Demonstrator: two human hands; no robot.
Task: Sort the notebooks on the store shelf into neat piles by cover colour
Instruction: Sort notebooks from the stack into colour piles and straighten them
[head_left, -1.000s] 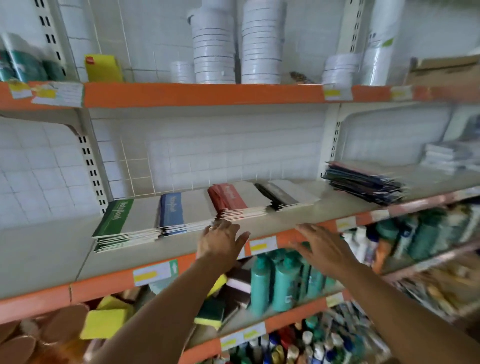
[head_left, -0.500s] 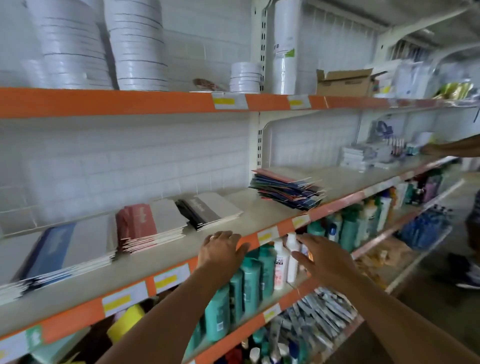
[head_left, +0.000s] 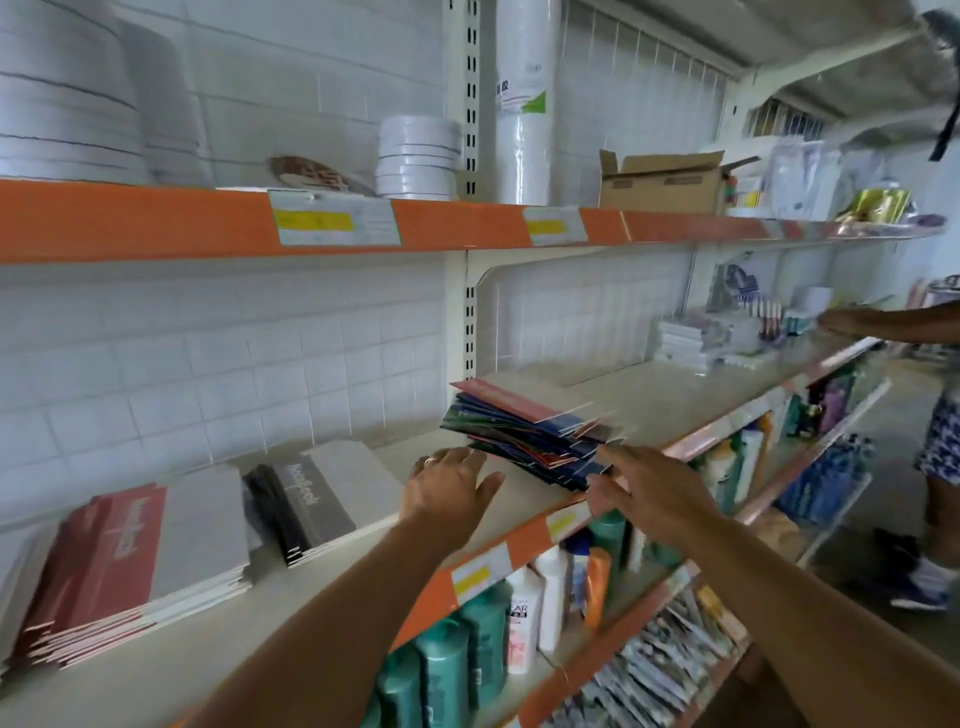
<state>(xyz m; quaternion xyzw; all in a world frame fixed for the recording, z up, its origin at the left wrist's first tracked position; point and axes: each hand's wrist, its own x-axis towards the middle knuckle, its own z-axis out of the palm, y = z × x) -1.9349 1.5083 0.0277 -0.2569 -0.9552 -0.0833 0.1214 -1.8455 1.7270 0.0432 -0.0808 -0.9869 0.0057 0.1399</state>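
An untidy mixed pile of notebooks (head_left: 530, 426), red, blue and green, lies on the middle shelf (head_left: 363, 587). My left hand (head_left: 449, 486) hovers just left of that pile with fingers spread, holding nothing. My right hand (head_left: 641, 486) reaches toward the pile's front right corner, fingers straight, fingertips at its edge. Further left lie a neat black pile (head_left: 306, 506) and a neat red pile (head_left: 135, 561).
Teal bottles (head_left: 457, 665) and other bottles fill the shelf below. White stacked rolls (head_left: 415, 156) and a cardboard box (head_left: 665, 179) stand on the top shelf. Another person's arm (head_left: 893, 325) reaches in at the far right; their legs stand in the aisle.
The view has swung right: the green and blue piles have left the frame and the mixed pile is now close. Both hands have moved from the shelf edge toward that pile.
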